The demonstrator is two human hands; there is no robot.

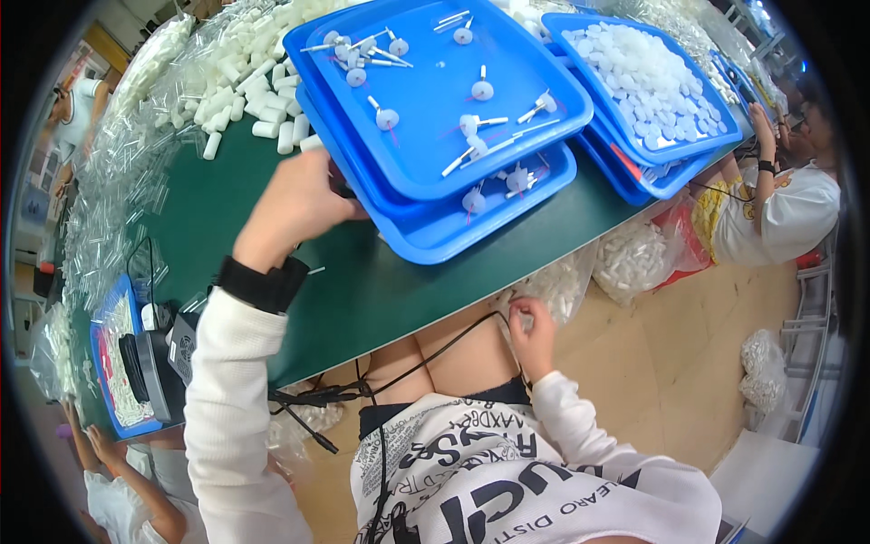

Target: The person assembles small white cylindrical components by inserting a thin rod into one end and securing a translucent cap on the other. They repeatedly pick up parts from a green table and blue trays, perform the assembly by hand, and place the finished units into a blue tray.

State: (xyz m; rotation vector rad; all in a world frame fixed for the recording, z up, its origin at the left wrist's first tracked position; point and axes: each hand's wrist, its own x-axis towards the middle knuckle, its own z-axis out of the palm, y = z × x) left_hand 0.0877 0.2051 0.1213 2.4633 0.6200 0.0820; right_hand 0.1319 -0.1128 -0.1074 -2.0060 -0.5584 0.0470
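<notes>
My left hand [304,204] is closed at the left side of the stacked blue trays, its fingertips hidden; a dark bit of something shows by the fingers. The upper blue tray [426,100] holds several small white discs with thin stems, such as the disc [482,90], some with fine red strands. More of these pieces lie in the lower blue tray [435,247]. Below the table's front edge, my right hand [533,337] is closed with thumb and finger pinched together, close to a clear bag of white pieces [564,286]. What it pinches is too small to tell.
White cylinders [267,113] and clear tubes [118,195] are heaped on the green table [335,308]. Another blue tray [648,168] at right holds white discs [634,82]. Black cables [317,396] hang over my lap. Co-workers sit at right and lower left.
</notes>
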